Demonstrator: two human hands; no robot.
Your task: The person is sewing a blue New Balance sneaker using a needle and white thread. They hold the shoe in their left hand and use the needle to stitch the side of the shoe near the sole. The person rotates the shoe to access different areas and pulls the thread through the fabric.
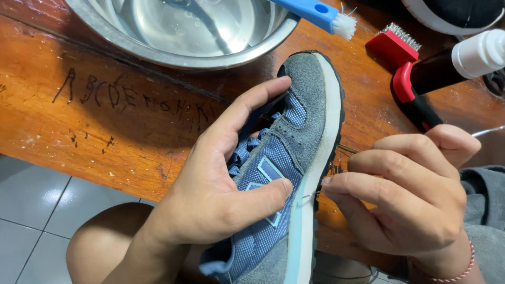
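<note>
Gripping: the left hand (210, 194) clasps a blue and grey sneaker (286, 173) across its upper, thumb pressed on the mesh side panel, index finger stretched along the tongue and laces toward the toe.
Left fingers: spread around the shoe, thumb and forefinger well apart, the other fingers hidden behind the shoe.
Right hand: the right hand (410, 194) sits just right of the sole, fingers curled and bunched together, their tips touching the pale sole edge at the shoe's middle.
Right pinch: fingertips appear to nip something thin against the sole; what it is I cannot tell.
Wrist: a thin red bead bracelet (463, 268) circles the right wrist, beside a grey sleeve.
Sneaker place: it lies on its side over the near edge of the wooden table (105, 131), toe pointing far, heel near and over the person's bare knee (100, 242).
Sole: white and light blue midsole faces right, dark outsole rim beyond it.
Bowl: a steel bowl (184, 42) holding clear water stands far left of the toe.
Blue brush: a blue-handled brush (321, 13) with white bristles rests on the bowl's right rim.
Red brush: a red wire-bristled brush (394, 44) lies far right of the toe.
Bottle: a dark bottle with a white cap (463, 60) lies tilted at far right, beside a red and black handle (413, 100).
Floor: grey tiles (31, 210) show near left, below the table.
</note>
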